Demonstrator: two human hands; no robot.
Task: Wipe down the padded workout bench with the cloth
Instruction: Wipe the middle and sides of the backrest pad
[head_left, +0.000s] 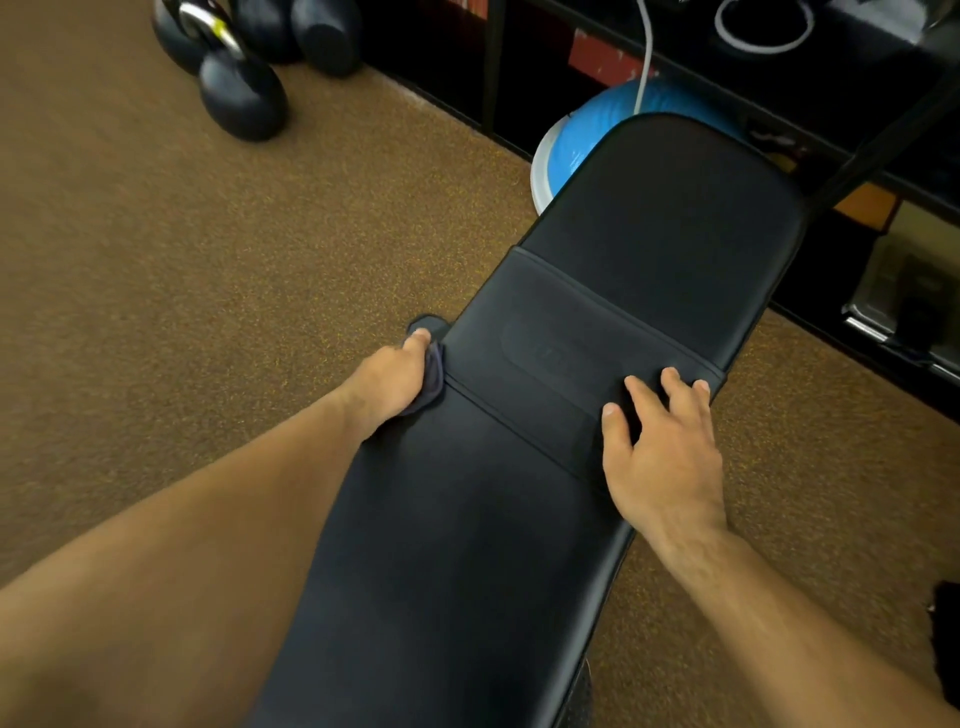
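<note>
One bench (649, 249) running lengthwise toward upper right, left hand (395, 374) gripping cloth (434, 387), right hand (660, 452) spread flat

Bench (519, 519): black padded top with a stitched band across its middle.
On the bench: cloth (435, 387), dark, held against the left edge by the left hand (392, 379); right hand (660, 452) resting flat near the right edge, fingers spread.
Floor (208, 260): brown and speckled.
On the floor: black kettlebells (241, 96), well apart to the far left; blue ball (576, 150) beside the bench's far end.
</note>
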